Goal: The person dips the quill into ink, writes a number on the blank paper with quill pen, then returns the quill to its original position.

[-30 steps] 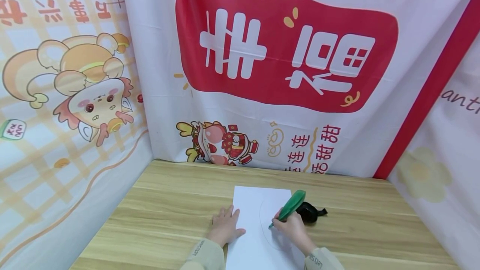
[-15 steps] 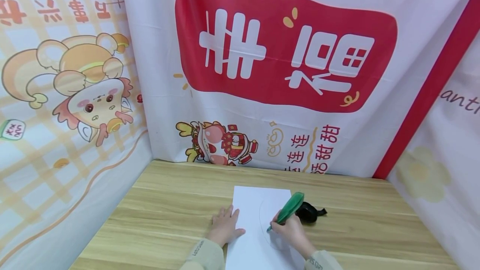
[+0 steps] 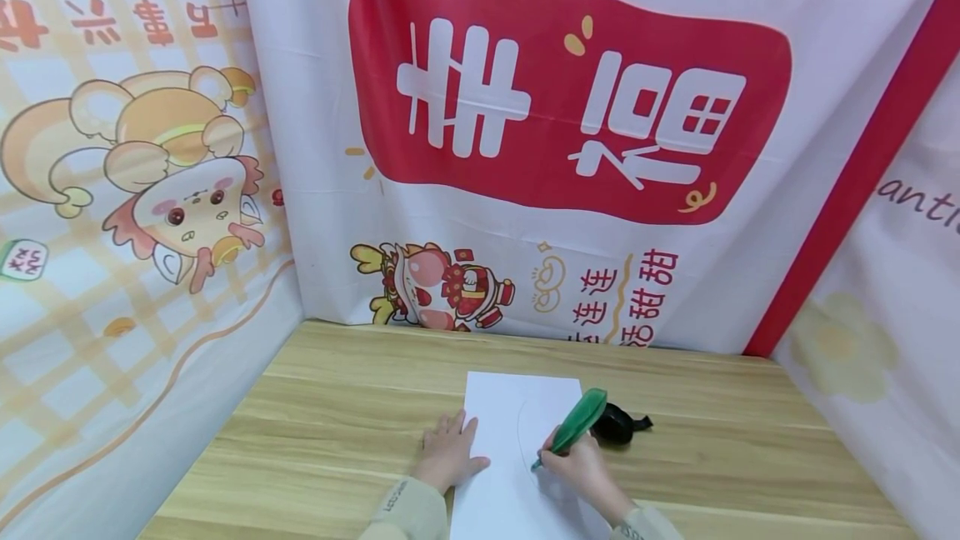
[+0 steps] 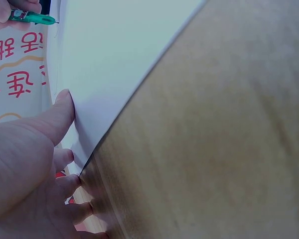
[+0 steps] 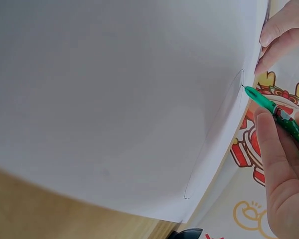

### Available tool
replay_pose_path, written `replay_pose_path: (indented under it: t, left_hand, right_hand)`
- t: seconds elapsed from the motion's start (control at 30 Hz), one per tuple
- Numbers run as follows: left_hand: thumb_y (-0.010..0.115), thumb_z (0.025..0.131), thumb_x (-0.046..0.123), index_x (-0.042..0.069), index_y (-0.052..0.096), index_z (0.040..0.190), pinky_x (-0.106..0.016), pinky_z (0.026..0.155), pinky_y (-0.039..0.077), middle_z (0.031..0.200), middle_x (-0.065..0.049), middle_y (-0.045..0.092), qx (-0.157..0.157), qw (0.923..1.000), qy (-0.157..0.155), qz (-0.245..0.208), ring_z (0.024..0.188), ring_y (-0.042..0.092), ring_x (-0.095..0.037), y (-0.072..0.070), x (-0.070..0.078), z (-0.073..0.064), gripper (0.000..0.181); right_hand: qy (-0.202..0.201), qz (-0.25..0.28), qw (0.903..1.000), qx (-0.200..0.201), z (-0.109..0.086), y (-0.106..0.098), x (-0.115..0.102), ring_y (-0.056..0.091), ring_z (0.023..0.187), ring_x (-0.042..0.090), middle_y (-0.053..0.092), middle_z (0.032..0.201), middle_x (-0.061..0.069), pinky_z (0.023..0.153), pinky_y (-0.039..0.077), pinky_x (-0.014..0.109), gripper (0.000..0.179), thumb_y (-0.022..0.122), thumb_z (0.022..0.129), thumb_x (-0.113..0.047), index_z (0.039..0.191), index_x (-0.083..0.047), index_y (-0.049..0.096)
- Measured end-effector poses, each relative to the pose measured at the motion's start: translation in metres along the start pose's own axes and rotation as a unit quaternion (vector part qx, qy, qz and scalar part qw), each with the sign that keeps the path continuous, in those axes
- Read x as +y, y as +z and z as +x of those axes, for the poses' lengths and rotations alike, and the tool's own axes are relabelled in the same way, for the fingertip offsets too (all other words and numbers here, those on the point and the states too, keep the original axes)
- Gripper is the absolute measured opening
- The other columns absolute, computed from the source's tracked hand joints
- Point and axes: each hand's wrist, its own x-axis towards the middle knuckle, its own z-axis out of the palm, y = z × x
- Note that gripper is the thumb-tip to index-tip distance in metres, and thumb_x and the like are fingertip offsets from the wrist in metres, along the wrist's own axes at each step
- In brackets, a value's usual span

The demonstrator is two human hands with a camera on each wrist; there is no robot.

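In the head view a white sheet of paper lies on the wooden table. My left hand rests flat at its left edge, fingers spread, thumb on the sheet. My right hand pinches a green pen with a wide leaf-like top; its tip is down at the paper. The pen leans up and to the right. A thin curved line runs up the sheet from near the tip. In the right wrist view the pen meets a long, narrow drawn outline.
A black rounded object with a short stub lies on the table, right of the paper behind my right hand. Printed cloths hang behind and at both sides, the back one reaching the table's far edge.
My right hand has moved the pen a little toward me and to the left, its tip sliding down along the curve. My left hand has stayed in place.
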Motion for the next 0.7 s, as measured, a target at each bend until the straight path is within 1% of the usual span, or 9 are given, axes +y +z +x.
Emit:
replay_pose_path:
  t: [0.43,0.7]
  left_hand:
    - [0.064,0.083,0.038,0.003,0.044,0.135,-0.067,0.099,0.014,0.143,-0.023,0.029,-0.005,0.9999,-0.004,-0.010,0.130,0.020,-0.048,0.0036,-0.0032,0.0026,0.066]
    - [0.064,0.083,0.039,0.003,0.044,0.135,-0.067,0.100,0.014,0.143,-0.023,0.029,-0.001,1.0000,-0.003,-0.008,0.130,0.020,-0.047,0.0060,-0.0039,0.0033,0.066]
  right_hand:
    - [-0.013,0.002,0.9999,-0.004,-0.0044,0.0013,-0.0003,0.059,0.064,0.013,0.061,0.071,0.000,0.060,0.052,0.023,0.009,0.067,0.073,0.003,0.075,-0.003,0.060]
    - [-0.010,-0.006,0.9999,-0.010,-0.0068,0.0002,-0.0011,0.059,0.064,0.012,0.061,0.071,-0.001,0.058,0.052,0.024,0.009,0.067,0.074,0.002,0.074,-0.004,0.060]
